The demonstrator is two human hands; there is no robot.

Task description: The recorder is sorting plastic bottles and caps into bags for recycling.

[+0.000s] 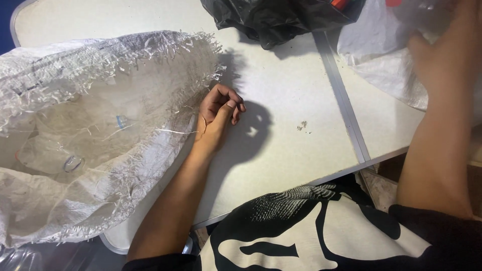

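A single head-worn camera is looking steeply down from just above the person's chest, facing away from the body across the near edge of the desk (pixel 291 150). It is sitting close, taking in both forearms. The far right corner is blurring, perhaps from motion.
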